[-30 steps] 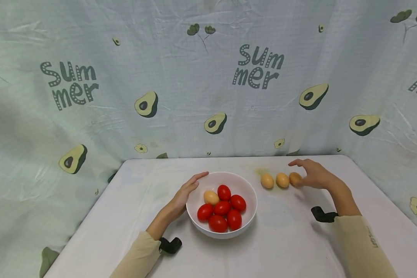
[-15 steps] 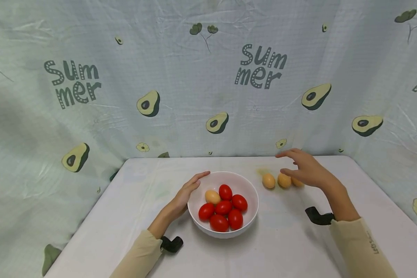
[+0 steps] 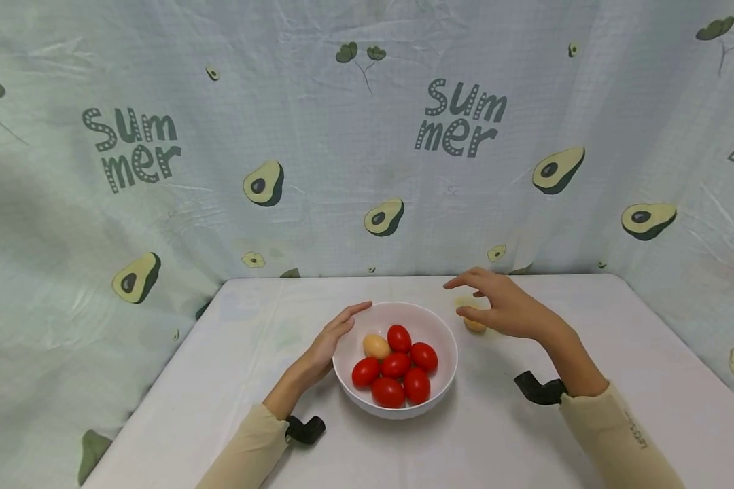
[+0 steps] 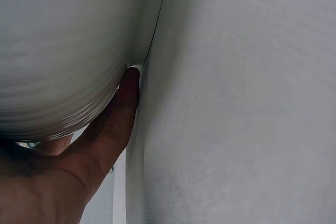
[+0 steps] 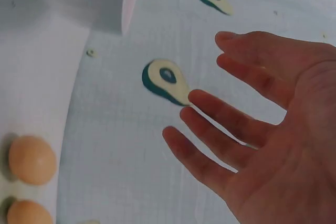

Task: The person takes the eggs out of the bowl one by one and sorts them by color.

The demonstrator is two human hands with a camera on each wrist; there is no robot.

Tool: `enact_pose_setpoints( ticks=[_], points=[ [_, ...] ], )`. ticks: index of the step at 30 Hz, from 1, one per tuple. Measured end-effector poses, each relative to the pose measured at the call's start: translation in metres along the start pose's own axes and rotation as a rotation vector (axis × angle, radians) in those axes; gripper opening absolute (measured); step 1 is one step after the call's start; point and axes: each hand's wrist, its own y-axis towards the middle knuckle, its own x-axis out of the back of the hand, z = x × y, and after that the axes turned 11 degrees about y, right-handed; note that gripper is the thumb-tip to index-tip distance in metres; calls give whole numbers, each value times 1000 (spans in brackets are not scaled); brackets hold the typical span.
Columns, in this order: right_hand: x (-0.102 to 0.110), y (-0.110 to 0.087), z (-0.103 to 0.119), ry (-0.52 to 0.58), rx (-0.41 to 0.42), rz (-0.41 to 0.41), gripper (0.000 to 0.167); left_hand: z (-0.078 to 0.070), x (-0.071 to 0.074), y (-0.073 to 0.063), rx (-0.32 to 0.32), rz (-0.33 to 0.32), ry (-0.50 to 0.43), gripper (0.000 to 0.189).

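A white bowl holds several glossy red egg-shaped things and one light-brown egg. My left hand rests along the bowl's left side, fingers extended along its outer wall; in the left wrist view the fingers lie against the curved wall. My right hand hovers to the right of the bowl, fingers spread and nothing between them. Beneath it one brown egg peeks out, and the hand hides the others in the head view. Two eggs show in the right wrist view.
The white table has its back edge against a pale curtain printed with avocados and lettering. A faint yellow stain marks the table near the eggs. Black straps with mounts sit on both wrists.
My right hand has lifted from beside the rightmost egg and moved left over the row, towards the bowl. The left hand stays at the bowl, and the bowl's contents look the same.
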Motion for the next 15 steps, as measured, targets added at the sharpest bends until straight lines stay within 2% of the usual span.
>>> enact_pose_setpoints(
  ticks=[7, 15],
  points=[
    [-16, 24, 16, 88, 56, 119, 40, -2, -3, 0, -2, 2, 20, 50],
    [-44, 70, 41, 80, 51, 369, 38, -3, 1, -3, -4, -1, 22, 52]
  ],
)
